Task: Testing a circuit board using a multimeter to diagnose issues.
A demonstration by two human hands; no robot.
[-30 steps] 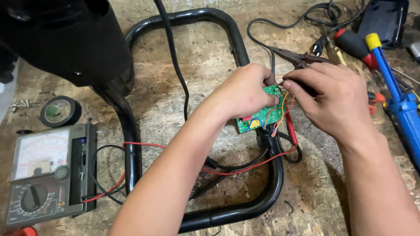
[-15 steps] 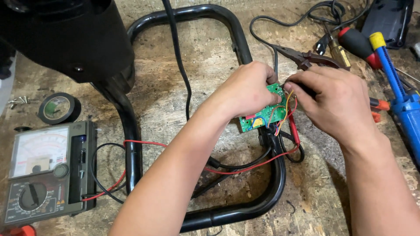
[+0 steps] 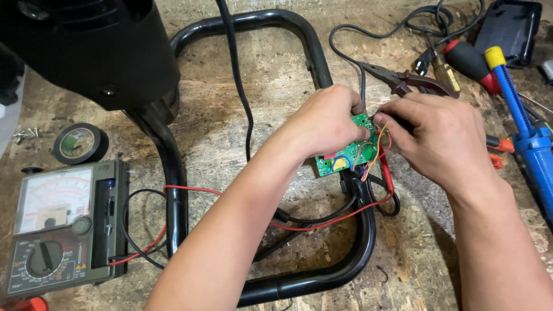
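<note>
My left hand (image 3: pixel 328 121) grips a small green circuit board (image 3: pixel 347 154) with coloured wires, held above a black tubular frame (image 3: pixel 363 230). My right hand (image 3: pixel 440 138) presses against the board's right edge, fingers closed on a thin dark probe tip that is mostly hidden. A red test probe (image 3: pixel 385 167) and its red lead (image 3: pixel 322 222) hang below the board and run left to an analog multimeter (image 3: pixel 57 224) at the lower left.
A large black housing (image 3: pixel 86 46) fills the top left. A black tape roll (image 3: pixel 80 144) and loose screws lie left. Pliers (image 3: pixel 403 80), a red-handled screwdriver (image 3: pixel 469 63), a blue tool (image 3: pixel 527 138) and black cables lie right on the worn wooden bench.
Both hands and the board have shifted slightly, with the fingers of my right hand adjusting at the board's edge. Everything else stays put.
</note>
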